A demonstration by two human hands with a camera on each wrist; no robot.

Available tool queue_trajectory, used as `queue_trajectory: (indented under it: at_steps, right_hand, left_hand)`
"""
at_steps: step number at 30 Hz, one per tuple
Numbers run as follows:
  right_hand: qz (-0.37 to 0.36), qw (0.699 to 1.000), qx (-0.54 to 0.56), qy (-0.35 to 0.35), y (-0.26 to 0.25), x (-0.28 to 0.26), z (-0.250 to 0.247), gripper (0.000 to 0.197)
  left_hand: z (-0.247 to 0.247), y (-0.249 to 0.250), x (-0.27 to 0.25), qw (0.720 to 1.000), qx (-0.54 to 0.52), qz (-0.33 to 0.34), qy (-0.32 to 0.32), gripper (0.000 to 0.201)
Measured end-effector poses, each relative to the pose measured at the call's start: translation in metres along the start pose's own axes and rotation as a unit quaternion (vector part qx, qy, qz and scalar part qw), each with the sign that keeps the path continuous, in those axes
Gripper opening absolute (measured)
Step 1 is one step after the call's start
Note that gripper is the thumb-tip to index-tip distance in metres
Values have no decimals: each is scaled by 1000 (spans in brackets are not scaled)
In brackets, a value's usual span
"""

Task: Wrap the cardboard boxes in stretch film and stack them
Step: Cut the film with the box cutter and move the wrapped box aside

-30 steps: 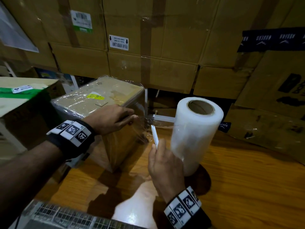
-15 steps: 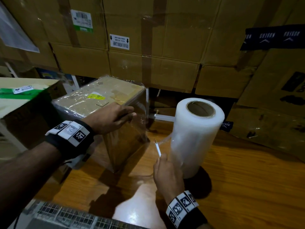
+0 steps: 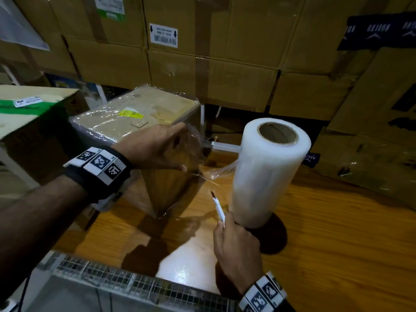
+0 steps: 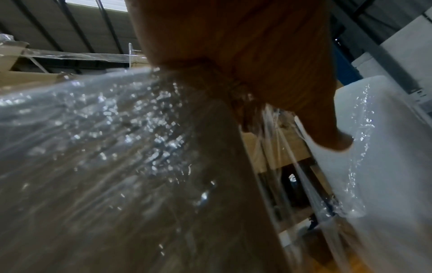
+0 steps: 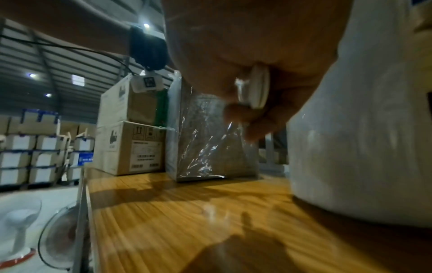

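On the head view I see my left hand (image 3: 157,147) flat, fingers straight, pressed against the near upper corner of the wrapped box (image 3: 139,122), which stands on the wooden table (image 3: 337,255) toward its left rear. My palm hides the film edge beneath it, so I cannot make out where the sheet ends. The film roll (image 3: 267,172) stands upright just right of the box, its long axis vertical and its open core facing up; a thin strand of stretch film (image 3: 213,174) runs from roll to box. My right hand (image 3: 236,244) grips a white cutter (image 3: 218,208), blade pointing up and away toward that strand; the handle's lower end is buried in my fist.

The left wrist view is blurred: glinting film over the box face (image 4: 105,157), the underside of my hand (image 4: 245,55) above it, one fingertip (image 4: 336,142) in front of the roll (image 4: 385,147).

From the right wrist, fingers (image 5: 257,118) curl round the cutter's butt end (image 5: 254,88); the blade is out of sight. The roll (image 5: 362,138) is cut off at the right edge, the box (image 5: 205,147) beyond.
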State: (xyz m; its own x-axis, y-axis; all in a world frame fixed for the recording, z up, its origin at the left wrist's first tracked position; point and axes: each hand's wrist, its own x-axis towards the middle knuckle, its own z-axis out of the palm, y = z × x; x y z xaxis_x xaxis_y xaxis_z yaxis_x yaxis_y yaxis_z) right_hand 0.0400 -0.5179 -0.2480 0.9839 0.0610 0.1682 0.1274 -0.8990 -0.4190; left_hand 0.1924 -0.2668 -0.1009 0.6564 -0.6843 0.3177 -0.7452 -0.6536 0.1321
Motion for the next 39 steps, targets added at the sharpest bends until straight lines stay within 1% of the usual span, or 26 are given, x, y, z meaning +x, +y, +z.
queue_trajectory:
  at_steps: [1, 2, 5, 7, 9, 11, 14, 19, 21, 24, 26, 28, 29, 31, 33, 36, 37, 39]
  right_hand:
    - [2, 1000, -9, 0, -2, 4, 3, 26]
    - [1, 1000, -15, 4, -4, 9, 6, 28]
    - [-12, 999, -30, 34, -16, 24, 13, 25]
    - [-22, 999, -36, 28, -20, 33, 20, 28]
    - [-20, 999, -41, 17, -22, 38, 26, 33]
    - [-15, 998, -56, 21, -22, 40, 32, 37]
    - [-11, 997, -75, 22, -24, 44, 36, 33]
    - [-5, 997, -61, -35, -18, 45, 47, 28]
    - [9, 997, -53, -64, -13, 40, 56, 29]
    - [39, 990, -69, -113, -3, 33, 70, 35]
    - [63, 987, -59, -132, 6, 26, 75, 37]
    - [70, 986, -56, -142, 9, 24, 72, 34]
    - [68, 987, -56, -138, 10, 23, 69, 33]
    - [46, 992, -55, -107, 6, 21, 60, 34]
    - [24, 997, -47, -58, -2, 21, 49, 30]
    - [-3, 999, -38, 36, -17, 29, 39, 23]
    - [-13, 998, -36, 54, -22, 34, 38, 23]
    - [-31, 997, -34, 57, -26, 44, 42, 23]
  left_hand:
    - [0, -1, 0, 1000, 9, -2, -5, 70]
    - [1, -2, 0, 1000, 18, -4, -9, 67]
    - [3, 1, 1, 998, 62, -13, -16, 44]
    - [5, 1, 1, 996, 81, -14, -23, 36]
    - [5, 0, 0, 996, 76, -19, -37, 35]
    - [4, -1, 1, 997, 61, -24, -48, 33]
    - [1, 0, 4, 996, 55, -31, -61, 22]
    - [4, -7, 5, 997, 52, -14, -57, 9]
    - [4, -9, 4, 997, 52, -10, -58, 10]
    - [3, -11, 4, 998, 38, -7, -52, 12]
    - [3, -12, 4, 998, 35, 1, -54, 14]
    - [2, -14, 3, 998, 41, 10, -55, 10]
    - [1, -15, 2, 998, 44, 12, -54, 10]
    - [-1, -17, 0, 997, 52, 16, -55, 13]
    - [-4, -21, -3, 996, 60, 22, -67, 16]
    - [-7, -24, -6, 995, 54, 27, -85, 17]
    - [-8, -25, -7, 994, 55, 29, -86, 19]
    - [-9, -26, -8, 994, 59, 33, -87, 17]
